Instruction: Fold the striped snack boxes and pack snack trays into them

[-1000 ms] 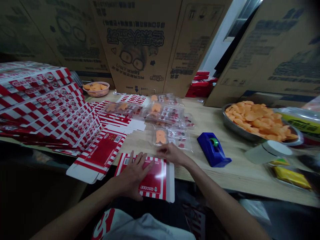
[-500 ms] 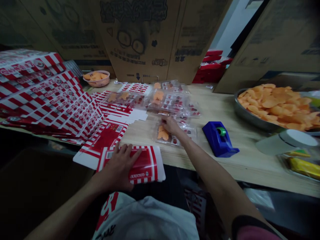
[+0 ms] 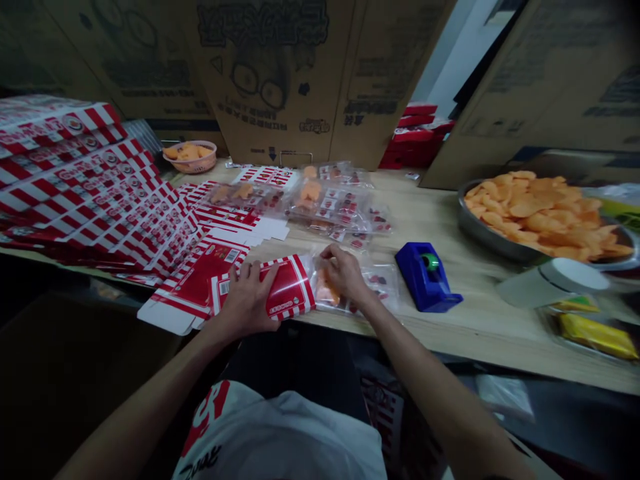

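My left hand point(image 3: 250, 300) grips a red-and-white striped carton point(image 3: 293, 287), fingers over its top and thumb along the near side. The carton's right end meets a clear plastic packet point(image 3: 383, 287) holding orange pieces and printed red pictures. My right hand point(image 3: 343, 275) pinches this packet near its left part and covers some of the orange contents. Under and left of the held carton lie flat red carton blanks point(image 3: 200, 280). Behind my right hand is a pile of similar clear packets point(image 3: 345, 203).
A tall stack of striped cartons point(image 3: 100, 193) stands at left. A pink basket point(image 3: 200, 162) of orange pieces sits behind. To the right are a blue tape dispenser point(image 3: 425, 287), a metal bowl point(image 3: 473, 223) of orange pieces and a white-lidded container point(image 3: 555, 283). Large cardboard boxes point(image 3: 280, 40) line the back.
My left hand has brought the carton up and forward, its right end now against the packet. My right hand has drawn the packet slightly nearer the table's front edge.
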Motion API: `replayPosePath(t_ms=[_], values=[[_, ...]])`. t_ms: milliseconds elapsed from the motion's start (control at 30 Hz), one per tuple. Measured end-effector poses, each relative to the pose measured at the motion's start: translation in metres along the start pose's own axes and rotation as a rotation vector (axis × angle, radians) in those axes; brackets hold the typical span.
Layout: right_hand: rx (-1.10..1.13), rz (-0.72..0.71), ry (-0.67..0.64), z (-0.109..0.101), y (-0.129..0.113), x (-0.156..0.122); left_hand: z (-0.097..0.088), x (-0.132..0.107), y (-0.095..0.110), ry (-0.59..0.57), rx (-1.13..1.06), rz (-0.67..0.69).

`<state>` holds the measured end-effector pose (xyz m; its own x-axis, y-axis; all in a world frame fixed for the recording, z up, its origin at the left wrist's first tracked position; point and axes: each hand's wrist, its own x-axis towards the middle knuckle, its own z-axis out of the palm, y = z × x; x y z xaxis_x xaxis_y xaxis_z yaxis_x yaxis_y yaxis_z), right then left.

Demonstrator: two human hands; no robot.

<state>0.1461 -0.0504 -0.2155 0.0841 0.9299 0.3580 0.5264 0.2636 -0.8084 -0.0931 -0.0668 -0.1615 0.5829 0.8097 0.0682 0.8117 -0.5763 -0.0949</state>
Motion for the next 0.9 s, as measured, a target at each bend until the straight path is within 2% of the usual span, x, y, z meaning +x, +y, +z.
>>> replayPosePath(t_ms=[67, 167, 233, 300, 400, 500, 567, 600, 667, 800, 867, 900], values=[[0.13, 0.035, -0.065, 0.007, 0.0, -0.006, 0.006, 0.004, 0.007, -0.015, -0.021, 0.041], [0.205, 0.077, -0.11, 0.019, 0.001, -0.011, 0.014, 0.008, 0.012, -0.068, -0.07, 0.075], [0.255, 0.123, -0.107, 0.024, 0.001, -0.012, 0.019, 0.01, 0.012, -0.096, -0.088, 0.085], [0.286, 0.162, -0.067, 0.021, 0.001, -0.012, 0.022, 0.011, 0.01, -0.104, -0.092, 0.093], [0.246, 0.19, 0.08, -0.008, 0.009, -0.015, 0.026, 0.011, 0.007, -0.089, -0.095, 0.091], [0.032, 0.293, 0.294, -0.051, 0.023, -0.027, 0.03, 0.01, 0.007, -0.065, -0.094, 0.089], [-0.061, 0.384, 0.312, -0.068, 0.028, -0.037, 0.031, 0.009, 0.009, -0.046, -0.09, 0.092], [-0.057, 0.414, 0.269, -0.069, 0.027, -0.042, 0.03, 0.009, 0.009, -0.038, -0.09, 0.094], [0.054, 0.418, 0.138, -0.056, 0.016, -0.051, 0.029, 0.008, 0.01, -0.033, -0.092, 0.099], [0.371, 0.335, -0.097, 0.0, -0.023, -0.057, 0.027, 0.008, 0.01, -0.024, -0.077, 0.104], [0.525, 0.356, -0.141, 0.019, -0.035, -0.06, 0.027, 0.008, 0.009, -0.008, -0.074, 0.102], [0.575, 0.375, -0.1, 0.024, -0.038, -0.063, 0.026, 0.008, 0.009, -0.001, -0.078, 0.095]])
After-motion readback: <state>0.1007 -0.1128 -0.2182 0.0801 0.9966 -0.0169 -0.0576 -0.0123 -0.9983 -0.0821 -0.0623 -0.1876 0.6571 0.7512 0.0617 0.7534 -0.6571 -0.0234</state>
